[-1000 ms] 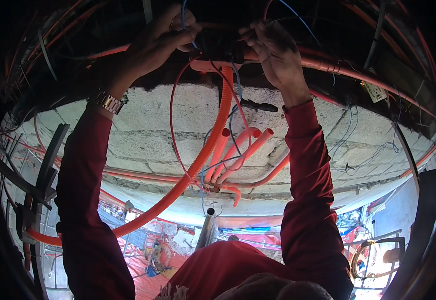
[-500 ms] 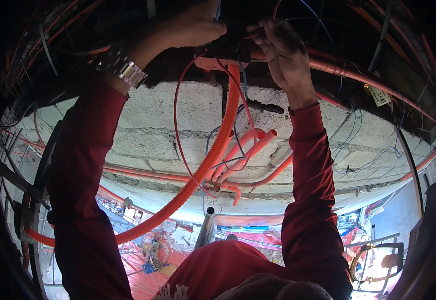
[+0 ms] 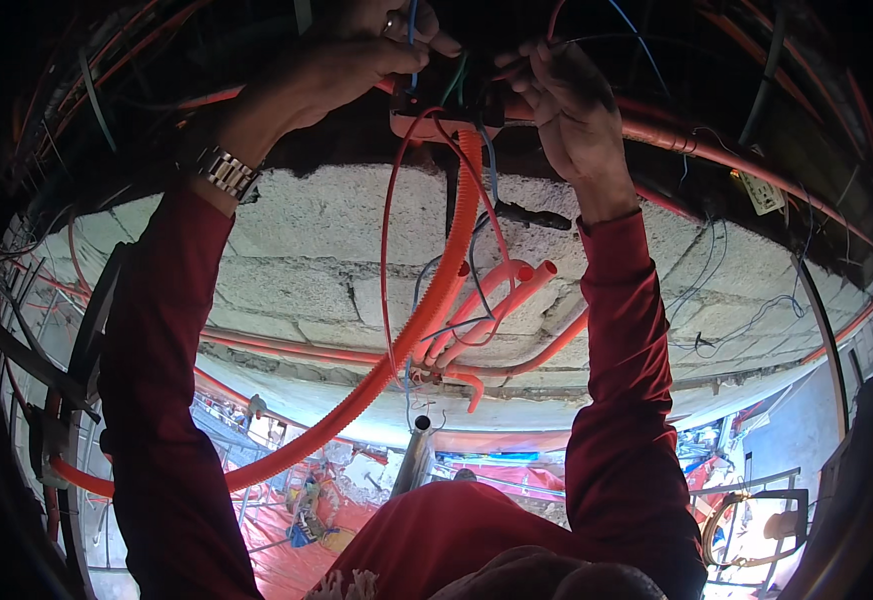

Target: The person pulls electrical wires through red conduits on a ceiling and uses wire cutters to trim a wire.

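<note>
Overhead, my left hand (image 3: pixel 387 50) grips a blue wire (image 3: pixel 414 25) between thumb and fingers, above an orange junction box (image 3: pixel 417 126). To its right, my right hand (image 3: pixel 562 110) has curled fingertips closed on a red wire (image 3: pixel 554 18), with a thin dark wire alongside; the exact pinch is dim. Green wires (image 3: pixel 454 78) rise from the box between my hands. An orange corrugated conduit (image 3: pixel 397 350) drops from the box and curves to the lower left, with loose red wire loops (image 3: pixel 387 240) hanging around it.
A pale block wall (image 3: pixel 327 230) carries several orange pipes (image 3: pixel 492 300). A long pipe (image 3: pixel 697 140) runs overhead to the right. Dark metal bars (image 3: pixel 82 350) stand at left. A steel tube (image 3: pixel 417 450) rises below centre. Metal railings and scattered materials (image 3: pixel 317 510) show beyond.
My left hand moved rightward, then shifted on the blue wire, uncovering green wires above the box. My right hand and the conduit's upper end moved slightly right in the picture.
</note>
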{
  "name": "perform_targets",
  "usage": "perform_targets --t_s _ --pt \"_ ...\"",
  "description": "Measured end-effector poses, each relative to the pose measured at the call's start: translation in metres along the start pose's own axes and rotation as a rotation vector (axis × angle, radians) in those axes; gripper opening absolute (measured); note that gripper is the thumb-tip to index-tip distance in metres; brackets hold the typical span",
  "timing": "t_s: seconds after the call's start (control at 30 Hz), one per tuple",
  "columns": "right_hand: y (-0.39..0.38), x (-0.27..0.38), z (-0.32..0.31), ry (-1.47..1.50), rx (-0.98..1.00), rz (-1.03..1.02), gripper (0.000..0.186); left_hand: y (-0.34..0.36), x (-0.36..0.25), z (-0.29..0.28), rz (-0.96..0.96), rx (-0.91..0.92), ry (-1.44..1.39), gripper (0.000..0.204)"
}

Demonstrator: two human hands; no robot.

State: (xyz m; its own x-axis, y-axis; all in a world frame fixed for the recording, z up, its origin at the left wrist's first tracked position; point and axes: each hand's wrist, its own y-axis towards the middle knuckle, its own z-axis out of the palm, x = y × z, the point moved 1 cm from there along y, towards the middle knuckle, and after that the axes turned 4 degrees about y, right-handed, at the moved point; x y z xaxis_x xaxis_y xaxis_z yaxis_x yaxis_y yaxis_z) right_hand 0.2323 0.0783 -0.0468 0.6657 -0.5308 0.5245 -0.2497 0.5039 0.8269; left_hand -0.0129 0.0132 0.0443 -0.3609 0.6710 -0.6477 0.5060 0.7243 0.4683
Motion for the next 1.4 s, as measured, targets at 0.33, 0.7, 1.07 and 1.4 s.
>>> perform_targets --t_s 0.33,0.7,1.07,1.4 --pt "0.0 0.013 0.025 -0.371 -0.061 0.052 0.03 0.011 0.016 0.004 0.191 0.168 -0.025 0.024" --pt "0.009 0.019 0.03 -0.802 0.065 0.01 0.028 0.007 0.003 -0.007 0.067 0.066 0.051 0.025" --pt "0.004 0.017 0.031 -0.658 0.028 0.045 0.019 0.002 -0.002 0.0 0.103 -0.244 0.355 0.069" --pt "0.001 0.013 0.03 -0.64 0.041 -0.031 0.018 -0.007 0.034 -0.018 0.341 -0.085 0.397 0.028"
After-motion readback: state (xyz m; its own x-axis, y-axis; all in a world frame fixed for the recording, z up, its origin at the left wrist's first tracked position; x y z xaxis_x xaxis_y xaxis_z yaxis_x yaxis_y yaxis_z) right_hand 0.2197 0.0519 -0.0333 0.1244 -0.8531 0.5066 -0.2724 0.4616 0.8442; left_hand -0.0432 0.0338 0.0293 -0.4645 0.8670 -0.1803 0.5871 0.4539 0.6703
